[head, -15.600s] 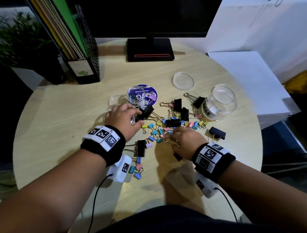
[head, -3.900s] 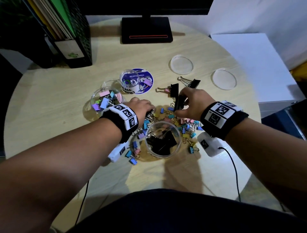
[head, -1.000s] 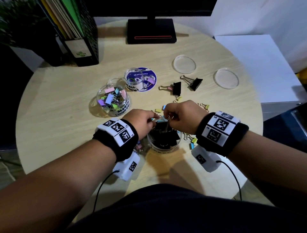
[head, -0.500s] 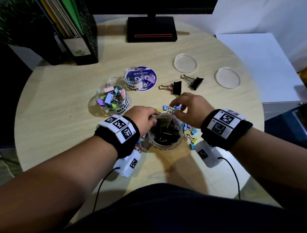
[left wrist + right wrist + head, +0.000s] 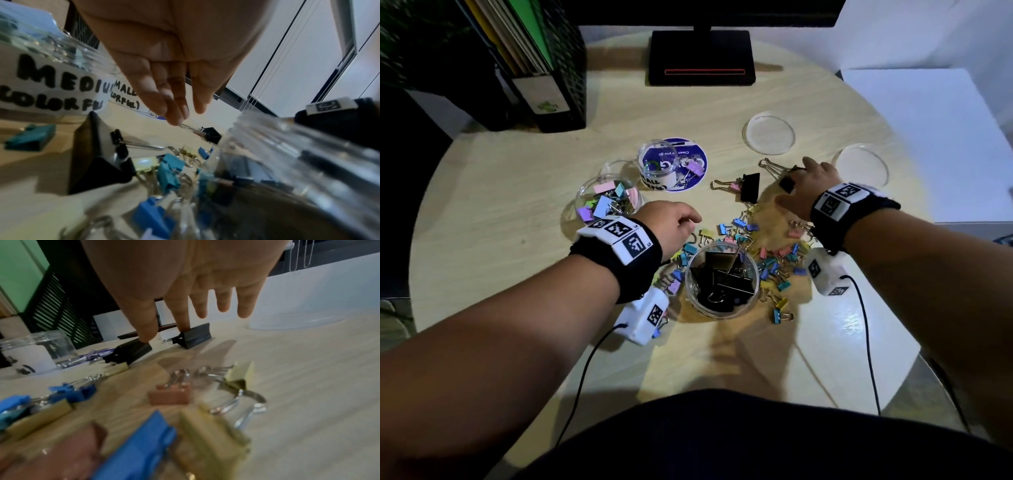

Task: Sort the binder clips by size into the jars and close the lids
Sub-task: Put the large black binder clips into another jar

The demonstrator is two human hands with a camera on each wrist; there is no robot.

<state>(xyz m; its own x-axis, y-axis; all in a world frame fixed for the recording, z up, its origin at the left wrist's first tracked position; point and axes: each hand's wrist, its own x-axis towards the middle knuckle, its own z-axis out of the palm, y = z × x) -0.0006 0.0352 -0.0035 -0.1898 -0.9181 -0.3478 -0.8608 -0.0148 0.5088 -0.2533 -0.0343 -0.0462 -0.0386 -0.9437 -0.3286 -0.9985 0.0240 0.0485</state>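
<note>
My right hand (image 5: 806, 186) reaches over the far black binder clip (image 5: 194, 335), fingers spread and nearly straight, index tip touching its top edge and gripping nothing. That clip lies on the table with its long black body running left to right in the right wrist view, its wire handles pointing left toward the second black binder clip (image 5: 750, 186), which lies just beside it with its handles also pointing left, toward the purple round sticker (image 5: 688, 164). My left hand (image 5: 671, 228) hovers low beside the open large jar (image 5: 722, 277), fingers loosely together and slack, holding nothing. That jar stands upright near me, filled with black clips, ringed by the scatter of small coloured clips (image 5: 774, 260). Farther left the medium jar (image 5: 606, 204) stands open with pastel clips inside, and the small jar (image 5: 657, 164) stands on the sticker's edge. Two clear lids (image 5: 768, 133) lie flat on the far right of the round pale-wood table (image 5: 517, 178). Behind stand a black monitor base (image 5: 702, 58), a black mesh file holder (image 5: 544, 61) with folders, and a white cabinet (image 5: 935, 137) at the right.
</note>
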